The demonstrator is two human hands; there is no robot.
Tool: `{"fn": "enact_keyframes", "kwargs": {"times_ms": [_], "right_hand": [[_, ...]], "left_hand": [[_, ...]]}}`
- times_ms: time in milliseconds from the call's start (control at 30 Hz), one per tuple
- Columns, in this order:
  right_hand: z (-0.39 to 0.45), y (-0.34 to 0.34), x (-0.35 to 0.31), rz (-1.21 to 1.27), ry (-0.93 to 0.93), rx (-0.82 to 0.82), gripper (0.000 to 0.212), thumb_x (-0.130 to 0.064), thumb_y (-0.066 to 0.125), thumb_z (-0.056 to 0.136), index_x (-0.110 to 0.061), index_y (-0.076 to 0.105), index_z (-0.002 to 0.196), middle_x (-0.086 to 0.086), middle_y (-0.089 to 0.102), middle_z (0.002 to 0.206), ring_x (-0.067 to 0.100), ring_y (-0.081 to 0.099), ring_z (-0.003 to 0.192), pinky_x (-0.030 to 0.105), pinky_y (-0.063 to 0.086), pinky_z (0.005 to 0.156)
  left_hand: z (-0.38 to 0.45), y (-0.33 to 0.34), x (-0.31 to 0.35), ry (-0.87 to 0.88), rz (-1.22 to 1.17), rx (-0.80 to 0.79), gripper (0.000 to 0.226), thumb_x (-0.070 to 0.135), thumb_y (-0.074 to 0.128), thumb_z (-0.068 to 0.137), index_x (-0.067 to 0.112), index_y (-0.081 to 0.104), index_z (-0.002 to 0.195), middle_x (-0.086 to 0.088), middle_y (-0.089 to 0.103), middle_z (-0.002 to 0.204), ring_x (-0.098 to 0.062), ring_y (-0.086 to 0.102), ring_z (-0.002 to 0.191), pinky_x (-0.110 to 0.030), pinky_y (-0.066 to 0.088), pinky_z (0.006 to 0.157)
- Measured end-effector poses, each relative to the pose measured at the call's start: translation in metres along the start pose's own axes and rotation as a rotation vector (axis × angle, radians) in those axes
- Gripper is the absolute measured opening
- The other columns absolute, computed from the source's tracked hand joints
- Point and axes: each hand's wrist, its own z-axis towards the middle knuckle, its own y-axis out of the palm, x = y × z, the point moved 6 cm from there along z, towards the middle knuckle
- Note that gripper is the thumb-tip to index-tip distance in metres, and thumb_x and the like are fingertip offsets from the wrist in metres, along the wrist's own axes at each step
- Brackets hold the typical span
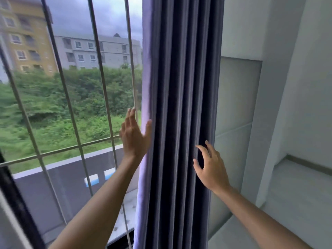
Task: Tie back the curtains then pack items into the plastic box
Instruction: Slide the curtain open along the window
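Gathering the curtain (181, 105) at the window's right edge, left hand (133, 137) flat and open on it, right hand (209, 166) loosely spread, gripping nothing; folds could slip out.

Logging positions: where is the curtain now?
In the head view, the curtain hangs gathered at centre, between the barred window and the white wall.

No readable text, labels, brands, numbers or signs anywhere in view.
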Motion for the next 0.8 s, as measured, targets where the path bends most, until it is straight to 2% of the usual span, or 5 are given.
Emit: {"fn": "enact_keyframes", "kwargs": {"times_ms": [200,333,533,700,800], "right_hand": [[0.009,-0.026,0.052,-0.007,-0.043,-0.057,0.05,-0.03,0.058,0.09,-0.02,0.046,0.137,0.013,0.029,0.154,0.03,0.042,0.131,0.041,0.042,0.102],[0.018,-0.043,0.076,0.009,-0.06,-0.066,0.05,-0.027,0.06,0.089,-0.019,0.047,0.137,0.011,0.027,0.154,0.03,0.043,0.13,0.042,0.043,0.101],[0.017,-0.036,0.087,0.077,-0.073,-0.109,0.051,-0.028,0.058,0.09,-0.021,0.044,0.138,0.012,0.026,0.155,0.029,0.039,0.134,0.042,0.041,0.104],[0.032,-0.012,0.062,0.189,-0.14,-0.164,0.053,-0.03,0.058,0.091,-0.019,0.04,0.14,0.012,0.028,0.154,0.03,0.034,0.137,0.047,0.04,0.106],[0.061,-0.003,0.034,0.35,-0.143,-0.234,0.06,-0.034,0.057,0.093,-0.019,0.032,0.145,0.002,0.032,0.152,0.023,0.031,0.138,0.037,0.033,0.11]], "left_hand": [[-0.001,0.051,0.036,0.008,0.205,-0.083,0.082,0.032,0.066,0.082,0.011,0.023,0.148,-0.011,0.035,0.15,-0.032,0.043,0.129,-0.046,0.035,0.102],[-0.001,0.075,0.022,-0.157,0.333,-0.154,0.092,0.015,0.071,0.078,0.008,0.014,0.15,-0.015,0.03,0.152,-0.036,0.041,0.128,-0.048,0.038,0.099],[-0.015,0.073,0.0,-0.407,0.233,-0.112,0.037,-0.011,0.043,0.089,-0.001,0.049,0.124,-0.028,0.066,0.095,-0.044,0.063,0.085,-0.04,0.041,0.06],[-0.029,0.072,0.005,-0.308,0.279,-0.167,0.033,-0.018,0.033,0.083,-0.006,0.052,0.107,-0.031,0.063,0.088,-0.047,0.059,0.081,-0.042,0.036,0.059],[-0.028,0.07,0.007,-0.265,0.222,-0.218,0.033,-0.019,0.03,0.082,-0.007,0.051,0.104,-0.029,0.062,0.089,-0.045,0.057,0.082,-0.041,0.038,0.061]]}}
